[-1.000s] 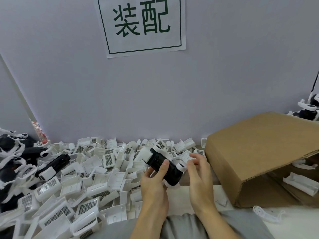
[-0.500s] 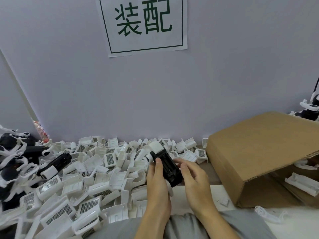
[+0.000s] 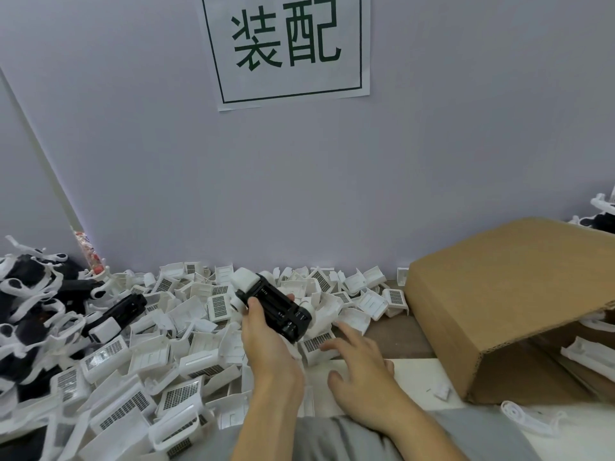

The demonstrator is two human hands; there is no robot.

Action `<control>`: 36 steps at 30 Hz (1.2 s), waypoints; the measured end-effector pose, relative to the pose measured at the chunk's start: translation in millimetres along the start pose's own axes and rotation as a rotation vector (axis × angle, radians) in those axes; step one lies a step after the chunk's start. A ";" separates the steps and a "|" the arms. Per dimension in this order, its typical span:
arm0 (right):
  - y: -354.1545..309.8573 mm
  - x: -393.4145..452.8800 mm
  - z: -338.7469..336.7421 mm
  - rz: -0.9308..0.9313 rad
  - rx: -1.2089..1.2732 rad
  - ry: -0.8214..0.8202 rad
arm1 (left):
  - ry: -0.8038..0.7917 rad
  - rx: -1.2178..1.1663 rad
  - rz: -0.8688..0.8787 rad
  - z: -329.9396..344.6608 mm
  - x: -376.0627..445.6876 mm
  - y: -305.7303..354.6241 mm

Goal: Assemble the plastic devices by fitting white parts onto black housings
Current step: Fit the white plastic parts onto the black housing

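Left hand (image 3: 266, 341) gripping black housing (image 3: 279, 309) above the white parts (image 3: 159, 347) pile, long axis running far-left to near-right, white cap end pointing toward wall, right hand (image 3: 361, 371) spread flat, fingers touching a grilled white part (image 3: 316, 342).

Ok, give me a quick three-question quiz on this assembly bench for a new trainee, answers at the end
1. True or false: the left hand holds the black housing with a white part already at its far end.
2. Where do the right hand fingertips reach?
A. into the cardboard box
B. to a white grille part at the near edge of the pile
C. to the sign on the wall
3. Fill the blank: the heap of finished black and white units lies at the far ____ of the bench.

Key: 1 true; 2 B; 3 left.
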State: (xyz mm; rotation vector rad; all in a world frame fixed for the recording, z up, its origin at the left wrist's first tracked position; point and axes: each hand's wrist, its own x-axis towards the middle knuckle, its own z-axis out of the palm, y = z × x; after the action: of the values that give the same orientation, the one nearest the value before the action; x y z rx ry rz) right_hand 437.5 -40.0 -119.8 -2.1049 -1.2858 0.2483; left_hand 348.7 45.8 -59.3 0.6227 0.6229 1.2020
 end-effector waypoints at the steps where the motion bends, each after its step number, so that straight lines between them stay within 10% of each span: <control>1: -1.1 -0.8 0.7 -0.001 -0.029 -0.037 | -0.005 0.004 -0.006 0.6 -1.8 -0.5; 23: 1.9 0.5 2.6 -0.036 -0.058 0.078 | 0.010 0.069 -0.062 1.4 0.1 -12.6; 36: 9.9 7.7 -25.3 0.290 1.029 0.440 | -0.138 0.247 -0.005 2.9 -7.2 -15.9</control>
State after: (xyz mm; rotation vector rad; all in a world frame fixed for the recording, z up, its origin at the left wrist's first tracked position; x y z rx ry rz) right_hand 460.5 -47.3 -105.1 -1.3130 -0.4091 0.4270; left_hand 359.3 34.7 -68.1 0.9038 0.6604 1.0757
